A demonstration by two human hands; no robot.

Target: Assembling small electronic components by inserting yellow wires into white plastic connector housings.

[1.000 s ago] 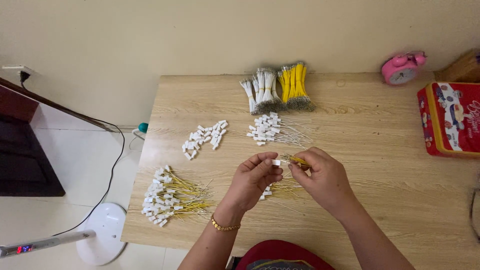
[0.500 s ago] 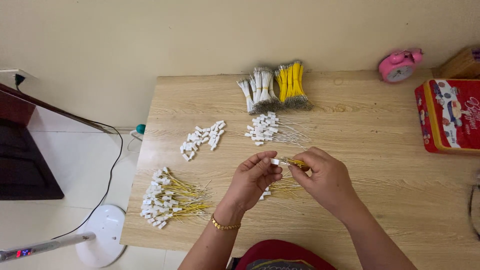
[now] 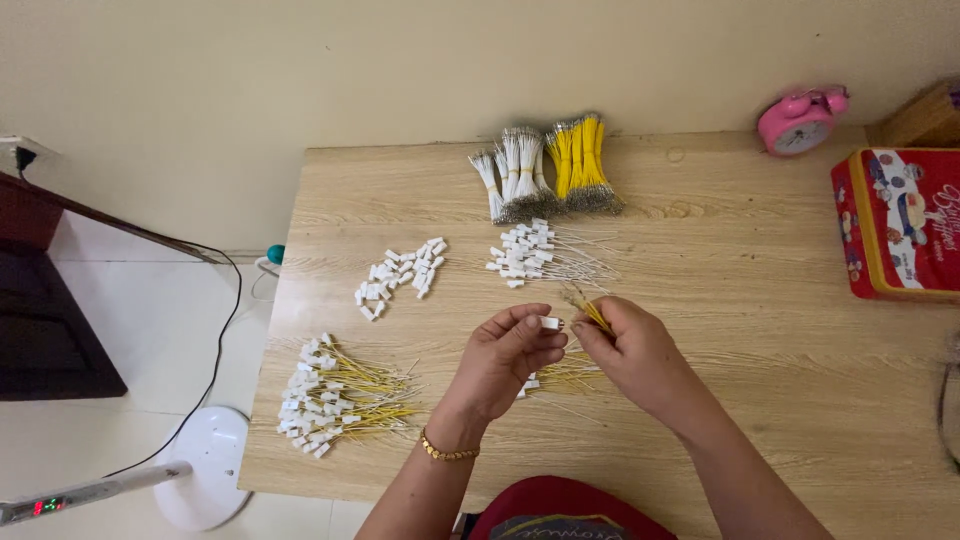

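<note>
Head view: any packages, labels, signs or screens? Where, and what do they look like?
Tin box: right edge of the table, rectangular, red with a gold rim and a printed picture lid.
Small display: bottom left on the white fan stand, glowing red and green.

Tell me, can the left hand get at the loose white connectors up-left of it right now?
Probably not yet: the left hand pinches a white connector. The table between it and the loose white connectors looks bare.

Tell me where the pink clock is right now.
In the head view, the pink clock stands at the table's far right corner by the wall, just behind the red tin.
</note>
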